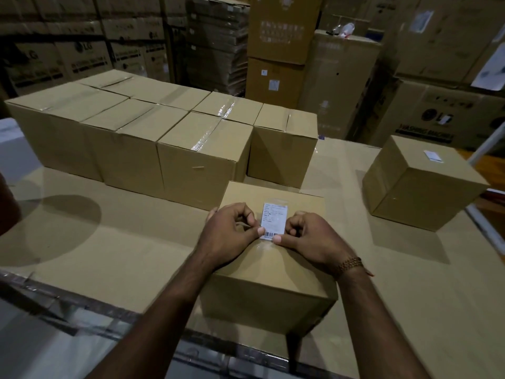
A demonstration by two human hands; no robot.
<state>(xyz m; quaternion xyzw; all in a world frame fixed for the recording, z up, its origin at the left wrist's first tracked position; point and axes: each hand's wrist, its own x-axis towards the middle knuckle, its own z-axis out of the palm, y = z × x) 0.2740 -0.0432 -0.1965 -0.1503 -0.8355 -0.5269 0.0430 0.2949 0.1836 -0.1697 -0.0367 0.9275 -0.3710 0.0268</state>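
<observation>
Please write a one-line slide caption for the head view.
Left hand and right hand hold a label on a box; more boxes stand behind.

table boxes (pixel 202 165): 8 | labels (pixel 274 220): 2 | hands (pixel 232 231): 2 | bracelet (pixel 349 265): 1

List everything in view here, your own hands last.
near box: one, brown, front centre, under both hands
label: one, white with barcode, on the near box's top
taped boxes: at least six, brown, grouped behind the near box
lone box: one, brown, white sticker on top, far right
cardboard sheet: one, brown, beneath all the boxes
stacked cartons: many, brown, background
bracelet: one, golden, right wrist
left hand: thumb at the label's lower left edge, fingers curled
right hand: thumb on the label's lower edge, fingers curled
</observation>
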